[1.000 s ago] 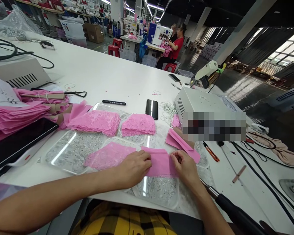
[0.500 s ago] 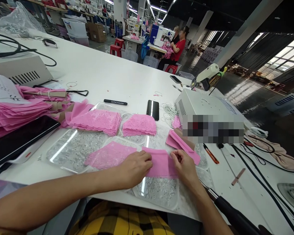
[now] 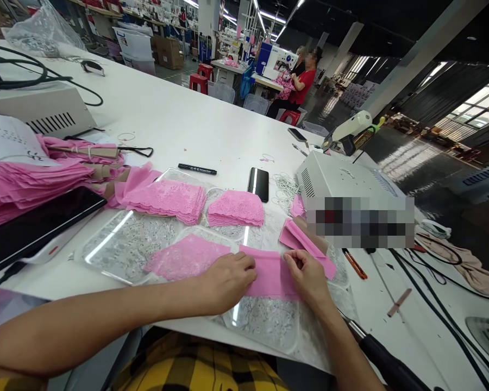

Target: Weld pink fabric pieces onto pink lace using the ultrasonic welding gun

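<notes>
A plain pink fabric piece (image 3: 267, 274) lies flat across clear plastic templates, between my two hands. My left hand (image 3: 230, 282) has its fingers curled together on the left edge of this fabric; the fingertips are partly hidden. At the right edge, my right hand (image 3: 308, 275) is closed, thumb and forefinger pinched at the cloth. Left of my left hand, a pink lace piece (image 3: 187, 258) lies under clear plastic. Behind the hands sit two stacks of pink lace, a wide stack (image 3: 165, 200) and a smaller stack (image 3: 236, 207). Folded pink fabric (image 3: 305, 244) lies beyond my right hand.
A grey metal box (image 3: 338, 176) stands at right, near an orange cutter (image 3: 355, 264) and a black-handled tool (image 3: 385, 353) with cables. Phones, including a black phone (image 3: 258, 184), and a marker (image 3: 198, 169) lie on the table. A seated person (image 3: 303, 84) works at a sewing machine beyond.
The view has shifted slightly, so everything appears a little further right. Both hands keep their places on the pink fabric piece, with no clear movement against it.
</notes>
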`<state>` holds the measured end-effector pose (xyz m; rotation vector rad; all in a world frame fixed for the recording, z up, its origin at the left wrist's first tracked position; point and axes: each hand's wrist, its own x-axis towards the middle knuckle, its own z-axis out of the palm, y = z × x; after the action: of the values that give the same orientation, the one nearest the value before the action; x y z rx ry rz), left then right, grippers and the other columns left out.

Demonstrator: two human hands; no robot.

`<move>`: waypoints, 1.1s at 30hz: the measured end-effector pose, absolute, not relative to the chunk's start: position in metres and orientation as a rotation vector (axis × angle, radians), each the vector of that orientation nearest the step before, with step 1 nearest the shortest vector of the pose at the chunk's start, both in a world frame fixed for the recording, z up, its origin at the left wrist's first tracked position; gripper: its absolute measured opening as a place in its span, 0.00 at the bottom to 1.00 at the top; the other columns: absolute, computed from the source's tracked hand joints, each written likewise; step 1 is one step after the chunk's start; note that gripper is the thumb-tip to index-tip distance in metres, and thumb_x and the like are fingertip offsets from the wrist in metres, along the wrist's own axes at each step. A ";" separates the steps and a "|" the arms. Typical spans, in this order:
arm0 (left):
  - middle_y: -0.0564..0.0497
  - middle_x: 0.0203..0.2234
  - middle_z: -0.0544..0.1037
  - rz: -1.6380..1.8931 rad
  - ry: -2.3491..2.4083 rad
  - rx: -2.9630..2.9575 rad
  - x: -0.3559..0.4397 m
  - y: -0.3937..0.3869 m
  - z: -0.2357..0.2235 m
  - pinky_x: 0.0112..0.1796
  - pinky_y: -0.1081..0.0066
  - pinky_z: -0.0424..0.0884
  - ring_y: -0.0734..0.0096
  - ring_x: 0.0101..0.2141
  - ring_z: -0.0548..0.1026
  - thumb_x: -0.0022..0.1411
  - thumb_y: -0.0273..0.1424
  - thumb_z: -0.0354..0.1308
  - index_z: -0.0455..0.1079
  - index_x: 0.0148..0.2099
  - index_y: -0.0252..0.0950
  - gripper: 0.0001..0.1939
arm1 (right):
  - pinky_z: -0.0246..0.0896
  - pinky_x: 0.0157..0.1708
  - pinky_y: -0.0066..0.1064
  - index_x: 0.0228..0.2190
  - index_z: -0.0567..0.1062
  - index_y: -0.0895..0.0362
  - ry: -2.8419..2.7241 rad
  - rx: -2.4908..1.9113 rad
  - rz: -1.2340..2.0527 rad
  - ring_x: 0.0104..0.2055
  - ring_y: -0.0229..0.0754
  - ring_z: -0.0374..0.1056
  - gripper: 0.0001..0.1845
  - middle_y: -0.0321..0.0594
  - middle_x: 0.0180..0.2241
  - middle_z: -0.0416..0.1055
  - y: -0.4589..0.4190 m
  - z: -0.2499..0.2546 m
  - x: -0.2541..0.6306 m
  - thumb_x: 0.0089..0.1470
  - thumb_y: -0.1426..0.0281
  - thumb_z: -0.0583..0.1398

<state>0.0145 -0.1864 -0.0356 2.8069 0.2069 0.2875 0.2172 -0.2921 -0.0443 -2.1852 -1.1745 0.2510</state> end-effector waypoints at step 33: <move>0.47 0.33 0.73 0.274 0.170 2.803 0.014 -0.188 -0.037 0.34 0.67 0.67 0.65 0.33 0.69 0.62 0.21 0.52 0.68 0.33 0.33 0.07 | 0.60 0.31 0.33 0.28 0.74 0.56 -1.368 -2.135 0.036 0.29 0.41 0.66 0.17 0.41 0.29 0.73 -0.296 -0.051 0.214 0.57 0.58 0.54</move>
<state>0.0137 -0.1876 -0.0370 2.8030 0.1701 0.2743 0.2143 -0.2964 -0.0510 -2.1355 -1.3676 0.0365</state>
